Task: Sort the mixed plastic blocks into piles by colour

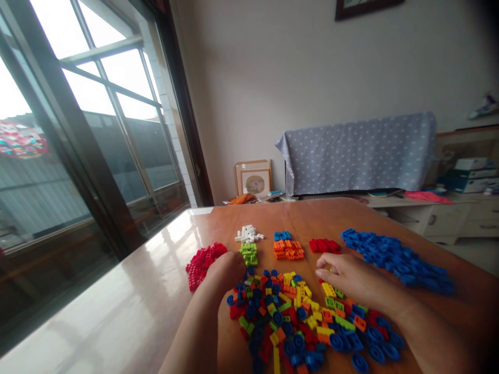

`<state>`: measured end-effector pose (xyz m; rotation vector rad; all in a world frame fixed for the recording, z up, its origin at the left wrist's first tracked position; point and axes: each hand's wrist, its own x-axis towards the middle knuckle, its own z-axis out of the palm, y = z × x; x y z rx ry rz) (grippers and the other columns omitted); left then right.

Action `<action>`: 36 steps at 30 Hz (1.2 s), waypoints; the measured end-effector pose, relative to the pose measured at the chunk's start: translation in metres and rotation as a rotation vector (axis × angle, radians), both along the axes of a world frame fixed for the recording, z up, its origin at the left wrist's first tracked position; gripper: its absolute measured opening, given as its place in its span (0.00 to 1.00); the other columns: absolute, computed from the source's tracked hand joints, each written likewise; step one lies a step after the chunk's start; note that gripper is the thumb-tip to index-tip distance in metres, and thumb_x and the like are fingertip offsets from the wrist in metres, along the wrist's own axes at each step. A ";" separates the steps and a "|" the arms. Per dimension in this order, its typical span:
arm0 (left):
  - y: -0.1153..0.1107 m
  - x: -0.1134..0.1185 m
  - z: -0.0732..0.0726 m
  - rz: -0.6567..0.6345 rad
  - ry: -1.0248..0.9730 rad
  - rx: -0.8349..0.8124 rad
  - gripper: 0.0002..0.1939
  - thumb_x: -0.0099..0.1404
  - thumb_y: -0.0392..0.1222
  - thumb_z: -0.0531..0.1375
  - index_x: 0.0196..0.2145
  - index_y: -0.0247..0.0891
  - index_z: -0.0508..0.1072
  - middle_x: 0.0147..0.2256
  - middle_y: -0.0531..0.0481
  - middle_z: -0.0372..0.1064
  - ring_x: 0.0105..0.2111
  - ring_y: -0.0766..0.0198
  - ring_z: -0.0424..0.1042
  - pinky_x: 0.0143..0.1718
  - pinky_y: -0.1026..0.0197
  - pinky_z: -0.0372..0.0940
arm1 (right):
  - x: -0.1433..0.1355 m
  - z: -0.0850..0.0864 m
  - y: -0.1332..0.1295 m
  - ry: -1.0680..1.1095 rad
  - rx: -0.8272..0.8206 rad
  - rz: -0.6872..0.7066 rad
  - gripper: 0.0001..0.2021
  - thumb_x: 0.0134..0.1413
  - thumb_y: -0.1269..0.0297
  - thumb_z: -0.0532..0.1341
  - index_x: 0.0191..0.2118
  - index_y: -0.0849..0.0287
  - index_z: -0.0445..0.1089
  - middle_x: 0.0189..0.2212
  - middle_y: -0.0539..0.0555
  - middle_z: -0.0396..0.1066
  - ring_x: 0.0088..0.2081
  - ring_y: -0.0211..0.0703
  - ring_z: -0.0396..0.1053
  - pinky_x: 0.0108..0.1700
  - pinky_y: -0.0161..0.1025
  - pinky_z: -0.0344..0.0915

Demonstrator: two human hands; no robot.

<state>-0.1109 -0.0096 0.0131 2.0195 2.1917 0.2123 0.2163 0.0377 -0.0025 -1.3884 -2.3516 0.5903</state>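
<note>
My left hand (pixel 231 268) is beside the lime green bricks (pixel 248 254), between them and a heap of crimson bricks (pixel 202 264); its fingertips are hidden. My right hand (pixel 339 270) hovers over the right part of a mixed pile (pixel 288 311) of yellow, orange, green, red and blue pieces. Its fingers are curled, with something small and yellowish near the fingertips, too small to make out. Orange bricks (pixel 289 250) with blue ones (pixel 282 236) behind them sit between the hands. Red bricks (pixel 324 245) lie just beyond my right hand.
White pieces (pixel 248 234) lie behind the green ones. A long heap of blue bricks (pixel 397 259) spreads over the right of the brown table (pixel 312 215). Beyond stand a cloth-covered object (pixel 358 156) and framed pictures (pixel 255 182); a window is at left.
</note>
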 end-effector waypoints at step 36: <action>0.001 0.101 -0.026 -0.555 -0.435 0.498 0.26 0.68 0.38 0.57 0.62 0.42 0.57 0.55 0.40 0.67 0.52 0.56 0.72 0.53 0.54 0.69 | -0.045 -0.007 -0.007 0.727 -0.532 -0.017 0.18 0.49 0.50 0.68 0.38 0.61 0.74 0.27 0.50 0.72 0.27 0.37 0.68 0.23 0.30 0.58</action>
